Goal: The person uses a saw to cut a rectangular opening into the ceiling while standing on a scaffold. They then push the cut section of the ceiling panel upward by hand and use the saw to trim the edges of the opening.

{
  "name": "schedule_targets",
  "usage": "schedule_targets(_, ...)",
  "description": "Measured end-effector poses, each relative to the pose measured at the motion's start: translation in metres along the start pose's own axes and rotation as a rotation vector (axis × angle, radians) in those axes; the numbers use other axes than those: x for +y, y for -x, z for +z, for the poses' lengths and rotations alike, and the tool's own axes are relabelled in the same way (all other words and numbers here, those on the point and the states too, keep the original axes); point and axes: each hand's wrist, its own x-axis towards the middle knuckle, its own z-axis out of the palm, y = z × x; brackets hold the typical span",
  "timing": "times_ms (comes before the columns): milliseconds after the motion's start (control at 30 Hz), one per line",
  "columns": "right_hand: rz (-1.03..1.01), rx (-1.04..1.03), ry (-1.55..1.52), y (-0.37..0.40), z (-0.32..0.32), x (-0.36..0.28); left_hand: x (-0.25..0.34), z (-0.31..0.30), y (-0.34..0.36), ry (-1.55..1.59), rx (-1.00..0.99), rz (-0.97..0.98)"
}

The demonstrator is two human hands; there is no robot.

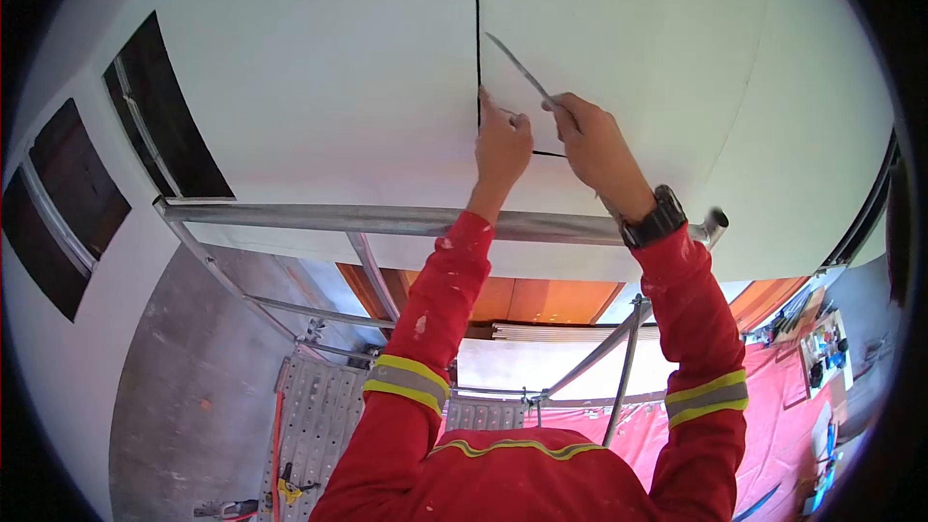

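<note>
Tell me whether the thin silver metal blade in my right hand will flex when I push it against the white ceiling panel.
The thin silver metal blade looks long and slim, so it probably flexes sideways. It likely feels light, since the right hand pinches it at one end.

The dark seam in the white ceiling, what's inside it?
Only a black gap shows along the seam; nothing inside can be made out. The left hand covers its near end, and the right hand holds a thin blade beside it.
</note>
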Motion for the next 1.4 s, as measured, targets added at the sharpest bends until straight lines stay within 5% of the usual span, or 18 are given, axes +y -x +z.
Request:
schedule_targets(133, 0.009, 0.069, -0.020, 0.012, -0.005, 0.015, 0.020, -0.002, 0.006, -0.045, -0.073, -0.173)
schedule_targets(200, 0.146, 0.037, -0.047, 0.016, -0.010, 0.019, 0.012, 0.008, -0.001, 0.000, -0.029, -0.162)
schedule_targets(433, 0.131, 0.053, -0.082, 0.026, -0.006, 0.037, 0.007, 0.018, -0.001, -0.080, 0.099, -0.053)
schedule_targets(733, 0.067, -0.018, 0.020, 0.038, -0.004, 0.045, 0.000, -0.003, 0.002, -0.202, -0.076, -0.045)
schedule_targets(900, 0.082, -0.053, 0.038, 0.037, -0.003, 0.047, -0.008, -0.011, -0.001, 0.032, -0.121, -0.046)
schedule_targets(1033, 0.206, -0.106, -0.134, 0.038, -0.005, 0.055, 0.004, -0.013, 0.003, 0.241, -0.153, -0.168)
schedule_targets(1133, 0.289, -0.144, -0.268, 0.039, -0.009, 0.063, -0.005, -0.005, 0.004, 0.259, -0.107, -0.037)
schedule_targets(1233, 0.393, -0.131, -0.492, 0.037, -0.015, 0.059, 0.025, 0.013, 0.041, 0.061, -0.361, 0.303)
schedule_targets(1400, 0.530, -0.156, -0.780, 0.040, -0.020, 0.045, 0.030, -0.006, 0.067, 0.299, -0.094, 0.104)
